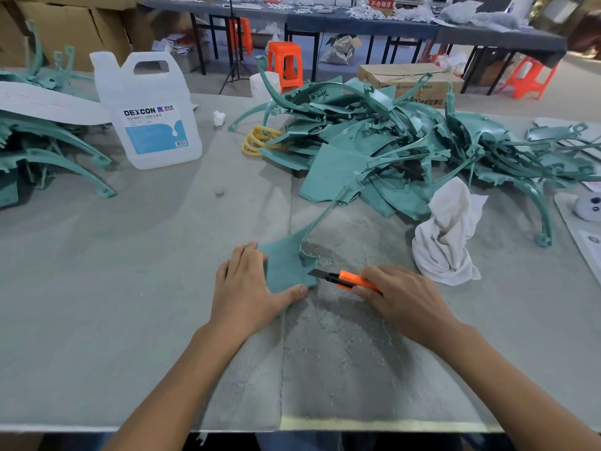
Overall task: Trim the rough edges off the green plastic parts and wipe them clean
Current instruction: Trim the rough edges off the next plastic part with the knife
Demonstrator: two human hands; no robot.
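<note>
Two hands were mid-trim: left hand, fingers straight, pressed the part down; right hand clenched the knife, blade at its edge. Next likely needed a steady draw along it.

The left grip covers the near left corner of the green part. The right grip hides the rear of the orange knife. Small print on the jug is too fine to read. The left pile of green parts runs off the picture's edge.
</note>
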